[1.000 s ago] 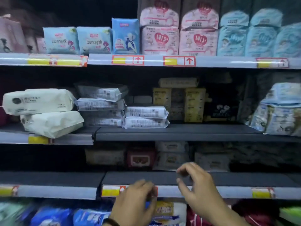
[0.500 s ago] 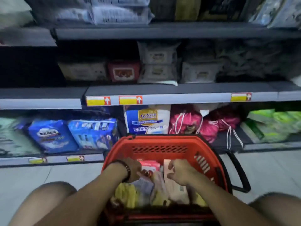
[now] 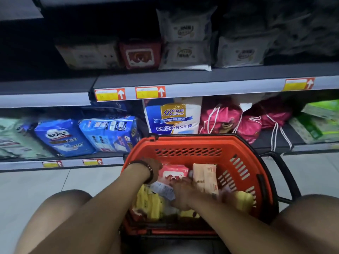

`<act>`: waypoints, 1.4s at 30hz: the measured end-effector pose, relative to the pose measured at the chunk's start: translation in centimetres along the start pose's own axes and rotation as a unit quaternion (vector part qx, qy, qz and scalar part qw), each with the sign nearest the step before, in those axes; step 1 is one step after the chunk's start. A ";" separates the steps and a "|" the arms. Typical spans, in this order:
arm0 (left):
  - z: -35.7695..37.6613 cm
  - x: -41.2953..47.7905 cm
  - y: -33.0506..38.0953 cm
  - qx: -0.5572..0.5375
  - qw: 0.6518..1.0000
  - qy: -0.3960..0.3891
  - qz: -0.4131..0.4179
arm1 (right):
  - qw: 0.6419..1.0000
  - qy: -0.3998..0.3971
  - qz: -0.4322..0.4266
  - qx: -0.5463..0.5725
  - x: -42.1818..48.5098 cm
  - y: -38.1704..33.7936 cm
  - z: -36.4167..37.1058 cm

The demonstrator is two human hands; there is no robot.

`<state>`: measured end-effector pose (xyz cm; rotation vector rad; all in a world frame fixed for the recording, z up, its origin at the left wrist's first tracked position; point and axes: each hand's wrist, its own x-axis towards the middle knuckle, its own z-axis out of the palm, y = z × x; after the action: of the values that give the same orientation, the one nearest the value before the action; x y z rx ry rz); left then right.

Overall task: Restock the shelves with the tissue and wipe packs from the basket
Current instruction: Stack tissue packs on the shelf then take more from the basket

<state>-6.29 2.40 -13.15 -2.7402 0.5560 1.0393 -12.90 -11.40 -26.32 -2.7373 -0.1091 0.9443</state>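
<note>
A red basket (image 3: 189,143) stands on the floor between my knees, in front of the shelves. It holds a pink-red pack (image 3: 174,173), a peach pack (image 3: 205,178), yellow packs (image 3: 148,202) and several others. My left hand (image 3: 153,166), with a dark bracelet at the wrist, reaches in at the pink-red pack's left edge, and its fingers are hidden behind the pack. My right hand (image 3: 183,192) lies blurred over the packs in the middle, fingertips at the pink-red pack's lower edge. Its grip is unclear.
The shelf above (image 3: 220,77) carries white wipe packs (image 3: 185,39) and a red pack (image 3: 140,55). On the bottom shelf lie blue packs (image 3: 62,136), a white-blue bag (image 3: 172,116), pink drawstring bags (image 3: 231,120) and green packs (image 3: 317,121). The basket's black handle (image 3: 282,167) hangs to the right.
My view dropped from the upper shelves to the basket. Both hands came down from the shelf edge into the basket. My right hand has shifted from the peach pack toward the middle.
</note>
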 end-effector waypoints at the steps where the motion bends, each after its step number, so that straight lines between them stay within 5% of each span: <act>1: -0.5 0.1 -0.5 -0.013 1.000 0.013 -0.002 | 1.000 -0.017 -0.002 0.003 0.4 0.0 0.1; 11: -0.9 -0.8 -2.7 -0.030 0.999 0.018 -0.007 | 0.999 0.013 -0.045 -0.013 0.0 -0.4 -1.3; 18: -1.2 -3.0 -4.8 -0.106 0.991 0.064 -0.059 | 0.965 0.098 -0.069 0.234 -2.1 0.3 -6.1; 23: -1.6 -4.1 -6.5 -0.447 0.874 0.138 -0.130 | 0.929 0.245 -0.124 0.248 -4.2 3.0 -7.8; 29: -0.8 -4.3 -5.3 -0.594 0.800 0.092 -0.004 | 0.872 0.340 -0.170 0.310 -7.6 3.8 -10.3; 33: -0.6 -4.6 -3.3 -0.441 0.885 0.119 0.091 | 0.840 0.387 -0.200 0.322 -9.9 3.1 -12.3; 36: -0.2 -3.9 -2.6 -0.427 0.884 0.146 0.120 | 0.829 0.412 -0.228 0.301 -11.0 2.6 -13.7; 39: -0.7 -4.2 -1.7 -0.509 0.834 0.133 0.167 | 0.766 0.437 -0.231 0.412 -11.4 1.6 -14.5; 42: -1.2 -4.7 0.0 -0.654 0.718 0.121 0.205 | 0.735 0.479 -0.170 0.450 -11.5 0.9 -14.7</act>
<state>-8.84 3.41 -9.13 -4.1763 0.6092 1.6149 -12.91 -16.97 -8.47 -1.8263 0.0388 -0.5027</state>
